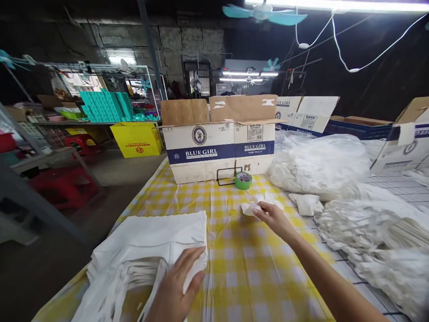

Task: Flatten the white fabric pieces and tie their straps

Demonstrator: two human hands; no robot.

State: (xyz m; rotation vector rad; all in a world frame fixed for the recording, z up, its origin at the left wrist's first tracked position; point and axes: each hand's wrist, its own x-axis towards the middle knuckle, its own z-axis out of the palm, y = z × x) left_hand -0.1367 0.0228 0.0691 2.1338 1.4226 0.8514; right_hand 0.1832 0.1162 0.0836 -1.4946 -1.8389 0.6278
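My left hand [177, 286] lies flat, fingers stretched, on the right edge of a stack of folded white fabric bags [147, 250] at the near left of the table. My right hand [273, 218] reaches forward over the yellow checked tablecloth [234, 264]. Its fingers pinch a small folded white cloth piece [250, 208]. Further small white pieces [303, 203] lie just right of that hand.
An open BLUE GIRL carton [219, 150] stands at the table's far end, with a green tape roll [243, 180] in front of it. A clear sack of white fabric [318, 165] and heaps of white bags [375, 232] fill the right side. More cartons [405, 143] stand behind.
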